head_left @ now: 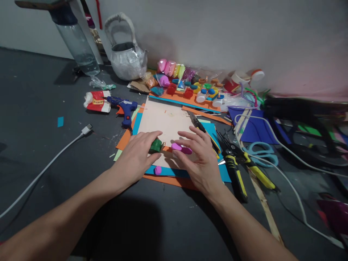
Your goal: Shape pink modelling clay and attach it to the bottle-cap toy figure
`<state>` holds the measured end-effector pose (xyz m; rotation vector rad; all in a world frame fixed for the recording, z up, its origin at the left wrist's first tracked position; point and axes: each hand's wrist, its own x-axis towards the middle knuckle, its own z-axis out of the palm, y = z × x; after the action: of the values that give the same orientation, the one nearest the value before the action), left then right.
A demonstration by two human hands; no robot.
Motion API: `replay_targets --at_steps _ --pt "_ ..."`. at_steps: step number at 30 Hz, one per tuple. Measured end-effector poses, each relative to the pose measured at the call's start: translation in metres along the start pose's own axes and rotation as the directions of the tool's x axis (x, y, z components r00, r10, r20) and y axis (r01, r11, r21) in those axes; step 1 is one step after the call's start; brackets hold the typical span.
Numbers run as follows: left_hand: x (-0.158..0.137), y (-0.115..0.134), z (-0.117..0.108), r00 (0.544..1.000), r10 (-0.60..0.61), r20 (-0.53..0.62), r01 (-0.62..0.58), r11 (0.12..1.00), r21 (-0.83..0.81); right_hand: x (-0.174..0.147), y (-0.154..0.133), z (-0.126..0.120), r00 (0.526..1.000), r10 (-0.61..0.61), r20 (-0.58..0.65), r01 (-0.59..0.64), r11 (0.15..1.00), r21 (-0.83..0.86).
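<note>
My left hand (136, 156) curls its thumb and fingers around a dark green lump (156, 146), probably modelling clay, partly hidden by the fingertips. Between the thumb and fingers of my right hand (202, 156) is a flat purple clay piece (176, 146); the other fingers fan out above it. A second purple part shows right beside that piece, partly in the hand's shade. Both hands hover over or rest on a pale paper sheet (160, 121), stacked on blue and orange sheets. A small purple clay ball (157, 170) sits on the blue strip near the front.
A blue glue gun (126, 108) lies left, before a kettle (126, 59) and a water bottle (78, 47). Coloured clay packs (171, 69) line the wall. Right are a utility knife (203, 130), pliers (235, 174), blue-handled scissors (262, 154) and a white cable (288, 177).
</note>
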<state>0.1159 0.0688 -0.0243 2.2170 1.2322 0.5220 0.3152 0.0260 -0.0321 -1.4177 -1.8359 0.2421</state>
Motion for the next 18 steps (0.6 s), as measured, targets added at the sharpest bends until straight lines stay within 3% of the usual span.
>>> replay_targets --at_steps 6,18 --pt "-0.0001 0.0005 -0.0014 1.0 -0.005 0.001 0.005 1.0 0.016 0.0001 0.0017 -0.0058 0.999 0.021 -0.029 -0.02 0.998 0.054" --pt "0.0 0.0012 -0.0012 1.0 -0.009 0.009 0.008 0.999 0.035 0.0039 0.0095 -0.0065 0.994 0.004 0.112 -0.015 0.995 0.1"
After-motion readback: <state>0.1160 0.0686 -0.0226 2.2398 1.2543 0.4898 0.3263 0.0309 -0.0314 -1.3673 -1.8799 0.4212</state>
